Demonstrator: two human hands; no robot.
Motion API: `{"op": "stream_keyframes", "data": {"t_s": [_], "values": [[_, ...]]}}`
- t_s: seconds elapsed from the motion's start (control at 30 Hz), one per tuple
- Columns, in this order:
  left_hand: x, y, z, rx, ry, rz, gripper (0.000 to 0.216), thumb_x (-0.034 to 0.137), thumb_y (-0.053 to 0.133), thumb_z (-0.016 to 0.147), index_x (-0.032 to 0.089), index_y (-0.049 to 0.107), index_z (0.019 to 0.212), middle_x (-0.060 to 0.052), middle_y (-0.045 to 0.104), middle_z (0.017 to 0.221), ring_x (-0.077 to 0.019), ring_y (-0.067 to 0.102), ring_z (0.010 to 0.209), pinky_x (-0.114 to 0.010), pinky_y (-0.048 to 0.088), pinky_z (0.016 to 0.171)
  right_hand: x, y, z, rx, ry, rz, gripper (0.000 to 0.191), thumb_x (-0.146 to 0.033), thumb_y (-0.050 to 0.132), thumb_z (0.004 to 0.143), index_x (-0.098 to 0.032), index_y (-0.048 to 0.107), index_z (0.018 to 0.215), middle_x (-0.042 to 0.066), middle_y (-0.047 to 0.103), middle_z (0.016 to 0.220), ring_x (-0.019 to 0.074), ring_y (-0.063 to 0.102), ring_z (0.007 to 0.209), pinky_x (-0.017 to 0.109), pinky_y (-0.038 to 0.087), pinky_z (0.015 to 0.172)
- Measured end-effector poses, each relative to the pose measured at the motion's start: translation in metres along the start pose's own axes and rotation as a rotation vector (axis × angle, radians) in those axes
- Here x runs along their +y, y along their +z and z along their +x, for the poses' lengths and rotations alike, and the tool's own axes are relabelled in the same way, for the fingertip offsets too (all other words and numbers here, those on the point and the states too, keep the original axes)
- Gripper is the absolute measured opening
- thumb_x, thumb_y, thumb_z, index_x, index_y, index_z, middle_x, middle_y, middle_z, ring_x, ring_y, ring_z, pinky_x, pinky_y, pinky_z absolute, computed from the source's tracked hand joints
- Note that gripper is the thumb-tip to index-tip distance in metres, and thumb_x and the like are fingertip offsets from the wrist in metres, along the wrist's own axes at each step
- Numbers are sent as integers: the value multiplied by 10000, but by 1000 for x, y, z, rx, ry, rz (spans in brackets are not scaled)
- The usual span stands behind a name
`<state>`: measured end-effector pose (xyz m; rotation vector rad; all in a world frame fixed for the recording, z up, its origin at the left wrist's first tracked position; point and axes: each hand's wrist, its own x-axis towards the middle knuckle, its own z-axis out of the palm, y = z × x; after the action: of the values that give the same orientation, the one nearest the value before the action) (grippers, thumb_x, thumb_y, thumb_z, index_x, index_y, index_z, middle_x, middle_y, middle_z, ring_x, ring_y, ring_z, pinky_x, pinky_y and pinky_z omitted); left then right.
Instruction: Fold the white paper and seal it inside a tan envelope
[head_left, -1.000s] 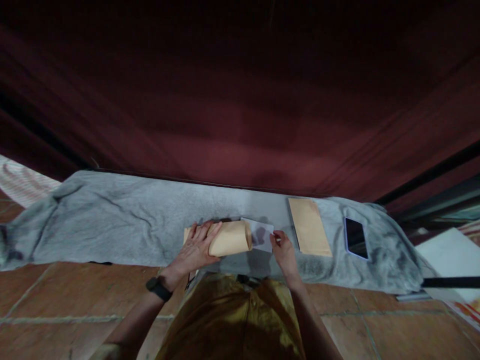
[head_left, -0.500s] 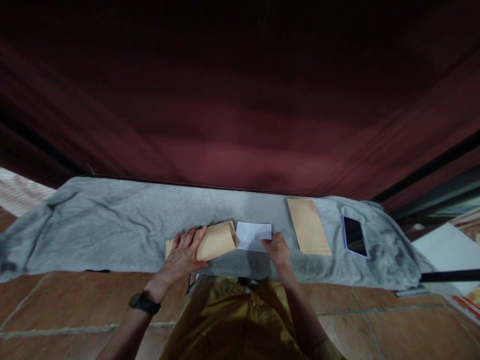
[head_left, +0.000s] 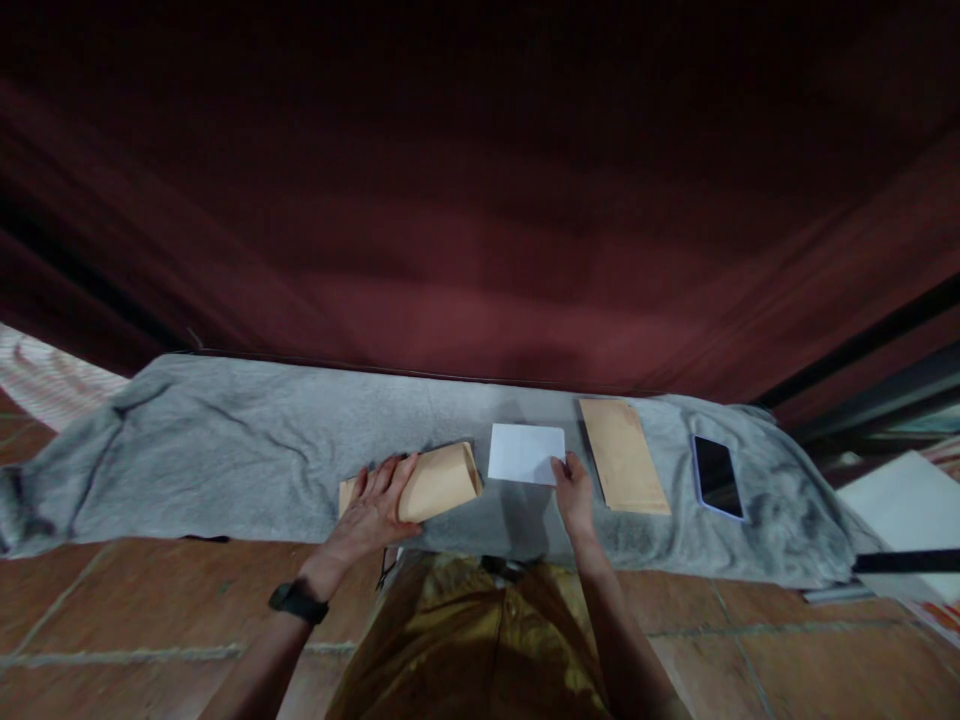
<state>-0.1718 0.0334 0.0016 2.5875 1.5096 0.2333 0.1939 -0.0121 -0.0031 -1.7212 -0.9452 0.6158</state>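
My left hand [head_left: 375, 512] lies on a tan envelope [head_left: 439, 481] whose right end bulges open on the grey cloth [head_left: 225, 460]; the fingers wrap over it. A white folded paper [head_left: 526, 453] lies flat just right of the envelope, fully out of it. My right hand [head_left: 576, 493] pinches the paper's lower right corner. A second tan envelope [head_left: 624, 455] lies flat further right, untouched.
A dark phone [head_left: 717, 475] lies on the cloth near its right end. A dark red curtain [head_left: 480, 250] hangs behind the cloth. Brown tiled floor [head_left: 135, 620] lies in front. White sheets [head_left: 900, 510] sit at the far right.
My right hand has drawn the white paper rightward, out of the envelope's open end, and laid it flat. My left hand and the envelope shifted slightly left.
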Motion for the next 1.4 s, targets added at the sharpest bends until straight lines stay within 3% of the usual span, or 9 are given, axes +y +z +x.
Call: {"op": "stream_keyframes", "data": {"t_s": [0.17, 0.43, 0.6, 0.87, 1.03, 1.23, 1.4], "values": [[0, 0, 2, -26, 0, -26, 1180, 416, 790, 684, 237, 121, 1640, -202, 420, 1552, -417, 391, 1450, -643, 194, 1207, -14, 7, -11, -17, -15, 126, 342, -547, 560, 847, -215, 640, 880, 32, 696, 827, 199, 578, 749, 308, 469, 723], [4, -2, 2, -15, 9, -38, 1193, 399, 792, 682, 242, 99, 1640, -200, 429, 1549, -417, 384, 1456, -654, 169, 1213, -9, 12, -16, -150, -40, 13, 252, -467, 571, 816, -234, 668, 817, 54, 719, 817, 226, 608, 768, 341, 489, 778], [5, -4, 5, -17, 41, -30, 1206, 411, 812, 670, 225, 120, 1639, -209, 437, 1541, -425, 390, 1450, -660, 169, 1214, -6, 4, -7, -204, -35, -13, 199, -413, 601, 789, -242, 639, 694, 8, 656, 657, 195, 556, 649, 317, 473, 682], [20, 3, 20, -24, 119, -93, 1254, 467, 818, 667, 218, 76, 1647, -209, 436, 1533, -432, 385, 1444, -671, 182, 1204, -16, 32, -25, -218, 85, 139, 299, -492, 642, 741, -234, 604, 595, -25, 602, 553, 170, 540, 616, 280, 453, 629], [41, 5, 31, -27, 180, -104, 1250, 459, 828, 662, 232, 94, 1649, -206, 434, 1530, -427, 372, 1450, -656, 164, 1217, -16, 53, -38, -230, 166, 266, 323, -532, 668, 725, -222, 751, 764, 27, 759, 777, 223, 652, 762, 320, 507, 713], [53, 7, 30, -39, 206, -118, 1252, 420, 828, 662, 232, 80, 1648, -193, 445, 1514, -406, 393, 1436, -638, 172, 1229, -3, 52, -31, -124, 325, 375, 421, -601, 711, 641, -188, 728, 719, 57, 736, 722, 245, 662, 762, 341, 510, 705], [59, 6, 30, -13, 222, -88, 1193, 354, 812, 665, 219, 137, 1639, -197, 440, 1507, -408, 386, 1436, -652, 144, 1231, -5, 52, -34, -138, 381, 419, 399, -563, 753, 587, -179, 731, 691, 51, 727, 688, 253, 674, 758, 333, 500, 694]]}}
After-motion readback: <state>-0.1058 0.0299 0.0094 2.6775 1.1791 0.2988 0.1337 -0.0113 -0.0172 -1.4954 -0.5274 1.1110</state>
